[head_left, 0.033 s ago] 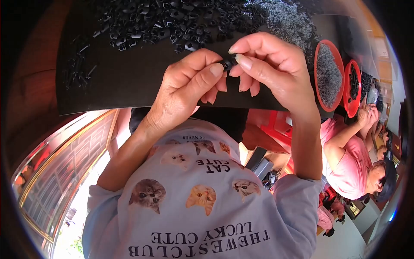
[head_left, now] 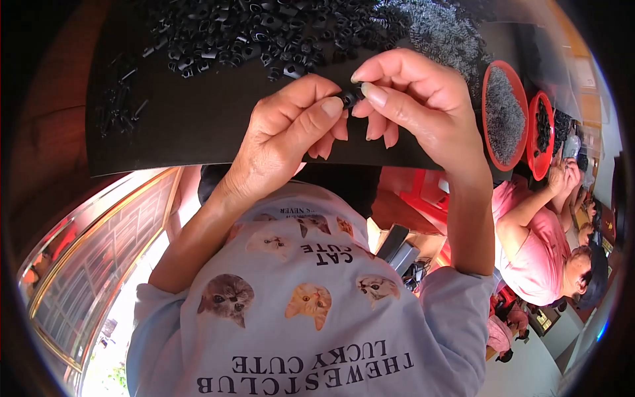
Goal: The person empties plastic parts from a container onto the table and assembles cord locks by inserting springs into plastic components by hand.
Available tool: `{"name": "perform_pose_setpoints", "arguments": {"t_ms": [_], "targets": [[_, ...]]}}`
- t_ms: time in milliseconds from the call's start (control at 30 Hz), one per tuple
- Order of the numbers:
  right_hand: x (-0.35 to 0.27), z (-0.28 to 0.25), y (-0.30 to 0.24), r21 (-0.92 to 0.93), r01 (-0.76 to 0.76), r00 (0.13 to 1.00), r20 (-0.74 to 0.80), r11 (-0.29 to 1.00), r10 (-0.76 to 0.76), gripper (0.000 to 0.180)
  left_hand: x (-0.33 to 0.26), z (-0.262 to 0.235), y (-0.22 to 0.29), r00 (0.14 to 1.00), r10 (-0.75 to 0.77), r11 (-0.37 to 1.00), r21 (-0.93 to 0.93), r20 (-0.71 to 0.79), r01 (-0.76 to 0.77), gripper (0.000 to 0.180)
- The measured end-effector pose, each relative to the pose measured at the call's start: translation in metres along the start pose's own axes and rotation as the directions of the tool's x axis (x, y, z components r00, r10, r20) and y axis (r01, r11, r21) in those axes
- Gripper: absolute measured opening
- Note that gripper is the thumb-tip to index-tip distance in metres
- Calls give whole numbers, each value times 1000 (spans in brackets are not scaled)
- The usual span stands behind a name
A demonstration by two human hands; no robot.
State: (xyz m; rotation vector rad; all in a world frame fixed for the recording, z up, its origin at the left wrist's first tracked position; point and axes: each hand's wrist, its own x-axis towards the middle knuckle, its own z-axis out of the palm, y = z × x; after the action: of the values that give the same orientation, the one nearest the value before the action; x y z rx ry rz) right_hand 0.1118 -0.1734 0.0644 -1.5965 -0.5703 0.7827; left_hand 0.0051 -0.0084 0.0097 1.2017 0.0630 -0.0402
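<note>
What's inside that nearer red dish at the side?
The nearer red dish holds a heap of fine grey metal bits, maybe small springs; too small to tell. The heap covers its bottom, so anything underneath is hidden.

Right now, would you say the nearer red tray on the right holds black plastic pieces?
No, the nearer red tray holds fine grey springs; the black pieces fill the farther tray.
</note>
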Motion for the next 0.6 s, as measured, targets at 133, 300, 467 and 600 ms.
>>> {"name": "perform_pose_setpoints", "arguments": {"t_ms": [133, 300, 467, 600], "targets": [[-1, -1, 3, -3, 4, 1000, 25, 1000, -4, 10, 0, -1, -2, 1000, -22, 1000, -10, 7, 22, 19], [4, -6, 5, -208, 146, 989, 46, 967, -139, 9, 1, -2, -5, 1000, 3, 998, -55, -10, -4, 19], [5, -11, 7, -234, 200, 980, 34, 952, -198, 15, 1, 0, -4, 999, 13, 999, -39, -32, -14, 22], [3, -13, 4, -90, 73, 996, 55, 993, -68, 16, 2, 0, -4, 999, 27, 999, -45, -35, -29, 23]]}}
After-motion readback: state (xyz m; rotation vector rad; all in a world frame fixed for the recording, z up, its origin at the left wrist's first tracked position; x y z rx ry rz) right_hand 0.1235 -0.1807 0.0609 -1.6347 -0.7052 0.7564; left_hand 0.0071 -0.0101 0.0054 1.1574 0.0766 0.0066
